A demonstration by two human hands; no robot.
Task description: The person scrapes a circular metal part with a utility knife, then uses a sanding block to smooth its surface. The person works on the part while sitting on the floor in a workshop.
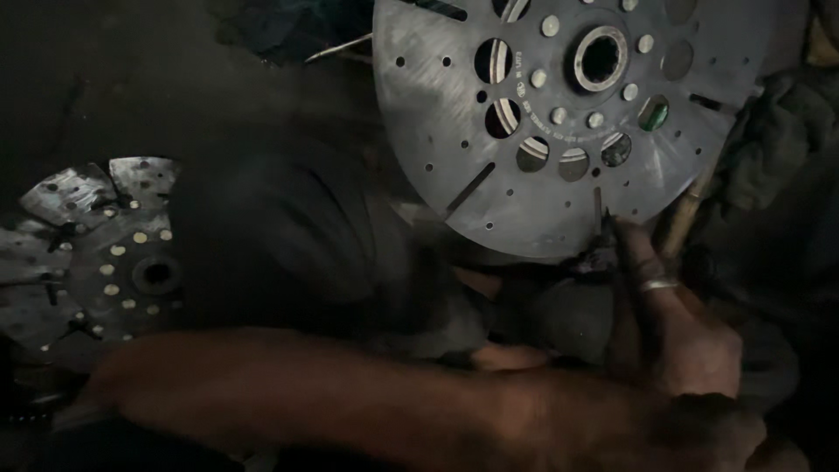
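steel, grey and scuffed, makes up the biggest thing in view: a round clutch disc (489, 166) filling the upper middle, tilted toward the camera, drilled with round holes, cut with narrow slots and ringed with pale rivets around a splined hub (599, 59). a bare forearm (350, 402) crosses the bottom of the view from the left, dim and partly blurred. at the left edge lies a second, smaller clutch plate (96, 253) with separate pad segments and its own rivets, well apart from the big disc. the right hand (677, 336) sits under the lower rim of the big disc, a pale ring on one finger, its fingers closed around a thin dark tool (605, 240) whose tip touches the disc beside a slot. a wooden handle (684, 218) leans just right of that hand. the left hand is too dark to make out, so i cannot tell its grip. dark cloth (769, 149) bunches at the right edge.
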